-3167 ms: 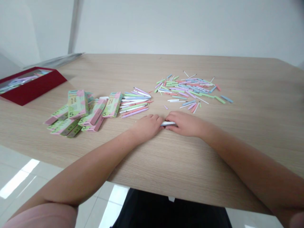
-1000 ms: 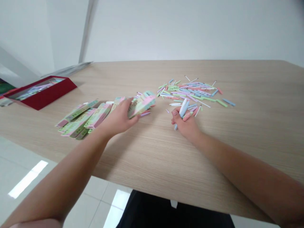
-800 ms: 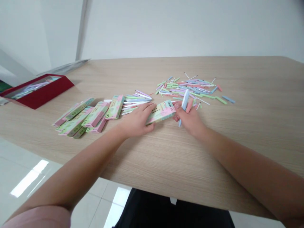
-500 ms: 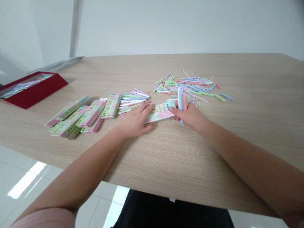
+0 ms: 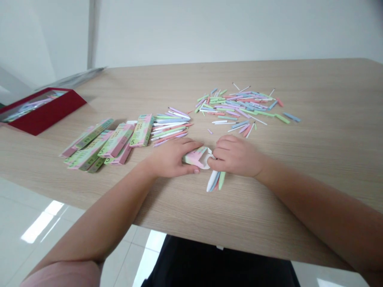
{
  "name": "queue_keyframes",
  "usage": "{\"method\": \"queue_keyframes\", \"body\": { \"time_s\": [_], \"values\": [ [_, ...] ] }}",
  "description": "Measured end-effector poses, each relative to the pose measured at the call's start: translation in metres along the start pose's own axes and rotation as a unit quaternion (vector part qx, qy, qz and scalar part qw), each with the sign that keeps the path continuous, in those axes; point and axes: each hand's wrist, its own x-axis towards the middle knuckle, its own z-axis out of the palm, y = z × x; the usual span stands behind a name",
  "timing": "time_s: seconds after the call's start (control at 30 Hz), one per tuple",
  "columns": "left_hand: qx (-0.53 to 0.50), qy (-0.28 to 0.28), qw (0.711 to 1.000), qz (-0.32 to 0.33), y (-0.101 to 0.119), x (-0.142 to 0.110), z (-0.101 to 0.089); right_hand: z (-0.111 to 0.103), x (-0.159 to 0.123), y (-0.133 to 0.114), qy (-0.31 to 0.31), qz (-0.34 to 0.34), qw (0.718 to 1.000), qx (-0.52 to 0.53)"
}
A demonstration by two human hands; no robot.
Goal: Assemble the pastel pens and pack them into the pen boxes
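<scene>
My left hand [image 5: 173, 158] is closed round a small pink and green carton [image 5: 196, 157] low over the table. The carton's white end flaps stand open, facing right. My right hand [image 5: 236, 155] is curled at that open end, its fingertips by the flaps. A few slim pens [image 5: 213, 181], white, blue, reddish and green, stick out below the right hand's fist, their upper parts hidden by it. Just beyond the left hand, a row of pastel pens [image 5: 170, 125] lies on the table beside a flat carton [image 5: 142, 130].
More cartons [image 5: 89, 149] are stacked at the left. A dark red box [image 5: 56, 111] with pastel items inside stands at the far left. Loose pens and caps [image 5: 239, 105] lie scattered beyond my right hand. The table's near edge [image 5: 233, 249] runs in front of my body.
The carton has turned so its open end shows. My right hand has rotated from holding pens upright to a curled grip, with the pens now pointing down towards me.
</scene>
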Motion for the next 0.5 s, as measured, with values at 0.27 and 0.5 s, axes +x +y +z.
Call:
{"method": "queue_keyframes", "body": {
  "time_s": [0.27,0.5],
  "values": [
    [0.091,-0.014,0.994,-0.064,0.007,0.007,0.019,-0.017,0.007,0.002,-0.118,0.121,0.980,0.104],
    [0.076,-0.008,0.996,-0.045,0.017,0.012,0.024,-0.028,-0.002,0.011,-0.159,0.279,0.944,0.078]
  ]
}}
